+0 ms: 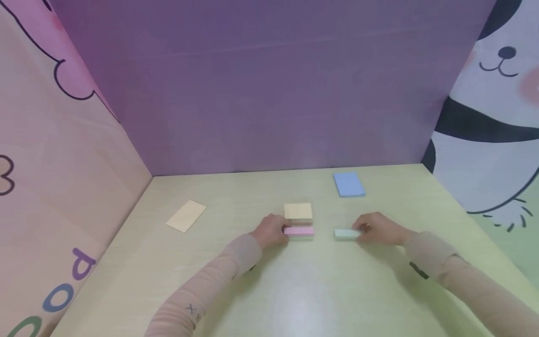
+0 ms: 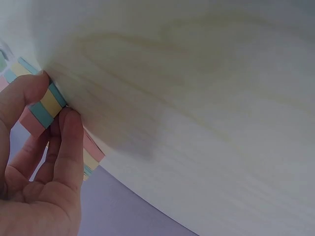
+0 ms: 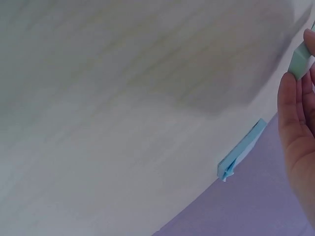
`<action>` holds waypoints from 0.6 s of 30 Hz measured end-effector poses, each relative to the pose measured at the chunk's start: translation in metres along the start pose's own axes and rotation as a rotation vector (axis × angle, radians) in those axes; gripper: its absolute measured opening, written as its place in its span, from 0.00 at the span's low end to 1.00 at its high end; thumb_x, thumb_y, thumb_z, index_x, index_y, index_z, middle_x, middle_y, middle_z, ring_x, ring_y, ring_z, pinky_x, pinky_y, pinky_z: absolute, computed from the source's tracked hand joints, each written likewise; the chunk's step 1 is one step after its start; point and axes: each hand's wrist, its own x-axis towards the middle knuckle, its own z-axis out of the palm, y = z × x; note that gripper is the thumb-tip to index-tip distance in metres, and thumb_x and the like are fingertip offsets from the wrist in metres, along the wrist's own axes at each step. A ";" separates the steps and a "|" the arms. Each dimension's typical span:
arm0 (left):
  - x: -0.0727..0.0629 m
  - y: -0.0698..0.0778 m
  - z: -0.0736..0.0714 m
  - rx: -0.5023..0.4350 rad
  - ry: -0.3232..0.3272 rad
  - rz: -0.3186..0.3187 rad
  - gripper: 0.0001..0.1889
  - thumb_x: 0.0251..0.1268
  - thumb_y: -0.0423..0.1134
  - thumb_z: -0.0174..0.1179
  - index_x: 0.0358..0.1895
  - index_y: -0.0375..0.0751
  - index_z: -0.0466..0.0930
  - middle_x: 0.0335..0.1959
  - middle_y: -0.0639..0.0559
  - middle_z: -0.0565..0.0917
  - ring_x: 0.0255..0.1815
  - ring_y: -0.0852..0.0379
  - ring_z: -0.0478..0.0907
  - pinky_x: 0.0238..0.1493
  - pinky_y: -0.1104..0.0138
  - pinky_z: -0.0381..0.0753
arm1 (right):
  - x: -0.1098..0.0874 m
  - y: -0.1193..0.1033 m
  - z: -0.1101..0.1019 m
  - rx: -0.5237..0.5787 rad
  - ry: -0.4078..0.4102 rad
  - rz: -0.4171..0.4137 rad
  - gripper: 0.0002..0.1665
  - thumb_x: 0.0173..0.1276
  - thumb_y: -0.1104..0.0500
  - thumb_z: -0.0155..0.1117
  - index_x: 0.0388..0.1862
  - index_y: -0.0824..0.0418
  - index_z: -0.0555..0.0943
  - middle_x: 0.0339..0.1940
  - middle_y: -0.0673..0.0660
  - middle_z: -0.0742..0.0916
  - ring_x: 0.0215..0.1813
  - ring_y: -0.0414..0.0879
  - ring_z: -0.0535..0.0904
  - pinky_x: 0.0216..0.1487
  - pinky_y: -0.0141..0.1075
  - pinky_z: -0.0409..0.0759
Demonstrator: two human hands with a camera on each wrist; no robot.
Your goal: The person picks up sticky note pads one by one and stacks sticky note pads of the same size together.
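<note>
Near the middle of the table, my left hand [image 1: 271, 230] pinches the left end of a narrow pink-topped sticky note stack [image 1: 299, 231]. In the left wrist view this stack [image 2: 41, 114] has pink, teal and yellow layers between thumb and fingers. Just behind it sits a wider stack of sticky notes [image 1: 298, 212] with a pale yellow top; its layered side is partly hidden by my fingers in the left wrist view. To the right, my right hand [image 1: 381, 228] holds the right end of a narrow pale green sticky note pad [image 1: 345, 234] between thumb and fingers.
A blue sticky note pad [image 1: 349, 184] lies at the back right of the table [image 1: 236, 196]. Far left is a flat pale yellow piece of paper [image 1: 186, 216]. A purple wall [image 1: 269, 93] stands behind, with printed panels at both sides.
</note>
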 end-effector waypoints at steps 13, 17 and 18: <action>-0.002 0.001 0.000 -0.011 -0.002 -0.005 0.22 0.42 0.29 0.65 0.47 0.43 0.82 0.37 0.51 0.83 0.31 0.59 0.71 0.38 0.69 0.72 | 0.008 -0.013 -0.005 0.023 0.003 -0.010 0.14 0.52 0.63 0.68 0.39 0.64 0.81 0.37 0.55 0.85 0.39 0.46 0.80 0.40 0.32 0.79; -0.002 0.000 0.000 -0.006 0.005 0.005 0.22 0.42 0.29 0.65 0.47 0.42 0.82 0.36 0.51 0.83 0.30 0.59 0.70 0.35 0.71 0.71 | 0.011 -0.014 -0.007 0.042 0.016 -0.016 0.13 0.52 0.64 0.68 0.39 0.64 0.81 0.37 0.55 0.85 0.39 0.46 0.81 0.40 0.31 0.80; -0.002 0.000 0.000 -0.004 0.008 0.010 0.21 0.42 0.29 0.65 0.47 0.42 0.82 0.35 0.51 0.83 0.30 0.59 0.70 0.35 0.71 0.71 | 0.011 -0.015 -0.008 0.046 0.017 -0.015 0.14 0.52 0.63 0.68 0.39 0.64 0.81 0.37 0.55 0.85 0.39 0.46 0.81 0.40 0.31 0.80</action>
